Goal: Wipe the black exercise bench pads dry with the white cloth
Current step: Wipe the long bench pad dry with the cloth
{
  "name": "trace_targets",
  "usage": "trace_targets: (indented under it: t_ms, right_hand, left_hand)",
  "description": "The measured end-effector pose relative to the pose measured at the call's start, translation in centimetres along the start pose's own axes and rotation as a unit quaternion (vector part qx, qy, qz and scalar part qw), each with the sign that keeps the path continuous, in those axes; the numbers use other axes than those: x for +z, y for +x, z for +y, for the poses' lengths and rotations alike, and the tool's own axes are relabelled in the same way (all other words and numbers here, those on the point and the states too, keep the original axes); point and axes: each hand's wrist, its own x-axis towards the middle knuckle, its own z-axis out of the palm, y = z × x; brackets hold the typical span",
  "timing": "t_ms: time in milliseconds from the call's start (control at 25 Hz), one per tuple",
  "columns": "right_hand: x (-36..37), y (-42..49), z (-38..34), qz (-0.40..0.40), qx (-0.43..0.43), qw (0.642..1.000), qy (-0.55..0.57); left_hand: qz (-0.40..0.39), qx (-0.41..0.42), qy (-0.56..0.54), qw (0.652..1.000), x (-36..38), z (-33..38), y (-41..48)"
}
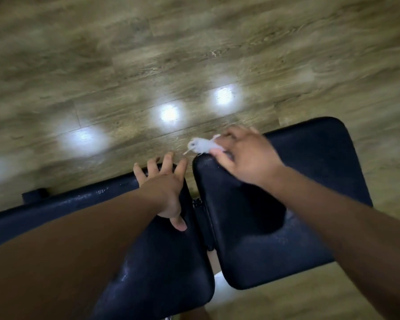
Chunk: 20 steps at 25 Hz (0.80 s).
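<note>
Two black bench pads lie below me: a long one (162,262) on the left and a shorter seat pad (275,239) on the right, with a narrow gap between them. My left hand (164,188) rests flat with fingers spread on the far end of the long pad. At the far left corner of the seat pad, my right hand (243,155) grips a bunched white cloth (201,145), which sticks out past the fingers. Small droplets glint on both pads.
Wood-look plank floor (194,54) surrounds the bench, with three bright ceiling-light reflections (169,113) beyond the pads. A dark hinge bracket (201,215) sits in the gap between the pads. The picture is motion-blurred.
</note>
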Motion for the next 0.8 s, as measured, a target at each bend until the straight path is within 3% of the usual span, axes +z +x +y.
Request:
trace_targets:
  t_ms: [160, 280, 360, 440, 560, 640, 720, 800]
  right_hand:
    - [-3.4, -5.3, 14.9, 0.039, 0.254, 0.965, -0.043]
    - [-3.9, -10.6, 18.1, 0.071, 0.408, 0.903, 0.114]
    - [-1.9, -13.7, 15.4, 0.116, 0.448, 0.869, 0.173]
    - [0.2, -19.4, 12.8, 0.133, 0.489, 0.851, 0.141]
    - [1.1, -27.3, 8.2, 0.096, 0.554, 0.811, 0.161]
    - [0.3, -26.9, 7.3, 0.101, 0.594, 0.777, 0.185]
    - [-0.6, -22.1, 8.4, 0.145, 0.584, 0.772, 0.205]
    - [-1.0, -15.5, 11.0, 0.172, 0.525, 0.815, 0.173]
  left_hand:
    - [0.008, 0.004, -0.007, 1.0, 0.4, -0.1, 0.3]
    - [0.016, 0.004, -0.012, 1.0, 0.5, -0.1, 0.4]
    - [0.019, 0.003, -0.019, 1.0, 0.5, -0.2, 0.4]
    - [0.025, 0.002, -0.015, 1.0, 0.6, 0.0, 0.2]
    - [0.036, 0.002, -0.002, 0.999, 0.4, 0.0, 0.2]
    - [0.04, 0.003, -0.01, 0.999, 0.3, -0.1, 0.3]
    - [0.046, 0.004, -0.012, 0.999, 0.6, -0.1, 0.4]
    - [0.052, 0.002, -0.011, 0.999, 0.8, -0.2, 0.7]
